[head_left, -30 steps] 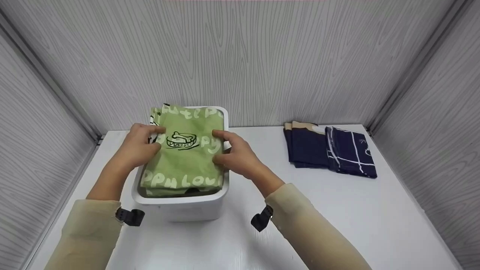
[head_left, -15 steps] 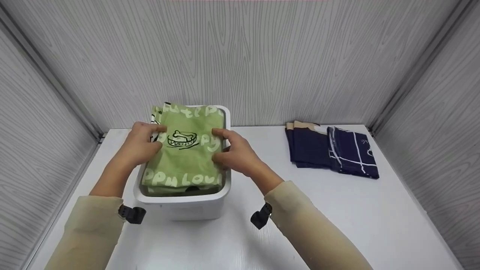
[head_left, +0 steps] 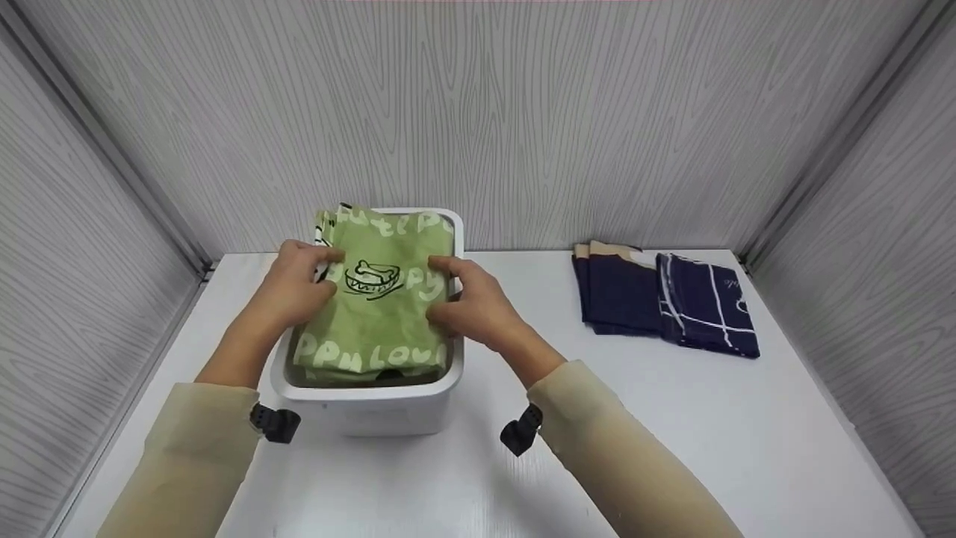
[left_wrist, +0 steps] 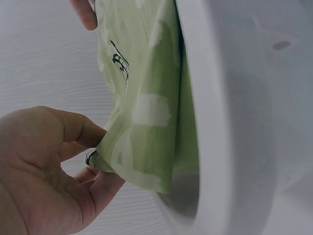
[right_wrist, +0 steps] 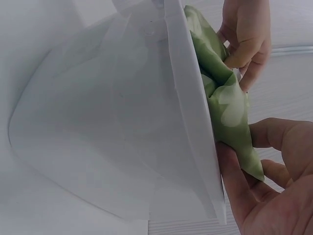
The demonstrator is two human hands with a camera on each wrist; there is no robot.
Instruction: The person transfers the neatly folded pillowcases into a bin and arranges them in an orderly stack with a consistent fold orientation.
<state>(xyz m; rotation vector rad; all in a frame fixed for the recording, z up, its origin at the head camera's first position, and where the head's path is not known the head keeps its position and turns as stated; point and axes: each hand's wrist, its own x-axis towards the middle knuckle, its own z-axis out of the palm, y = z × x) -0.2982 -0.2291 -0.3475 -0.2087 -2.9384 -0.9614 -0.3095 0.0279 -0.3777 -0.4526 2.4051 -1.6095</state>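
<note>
A folded green cloth (head_left: pixel 385 321) with white lettering and a black bone-in-bowl drawing lies in a white plastic bin (head_left: pixel 366 394), its far left corner rising above the rim. My left hand (head_left: pixel 295 288) pinches the cloth's left edge; in the left wrist view, thumb and fingers of that hand (left_wrist: pixel 44 171) meet on a corner of the green cloth (left_wrist: pixel 146 122). On the opposite side my right hand (head_left: pixel 478 302) grips the right edge. The right wrist view shows the fingers of the right hand (right_wrist: pixel 286 205) around the cloth (right_wrist: pixel 230 110), right at the bin's rim.
To the right on the white table (head_left: pixel 582 433) lie a folded navy and tan cloth (head_left: pixel 621 295) and a folded navy cloth (head_left: pixel 706 306) with white lines. Wood-grain panels (head_left: pixel 478 127) enclose the table at the back and sides.
The left hand has shifted slightly right, bringing the green cloth's left edge with it and creasing the cloth a little. The whole head view has shifted slightly. Both hands keep their hold.
</note>
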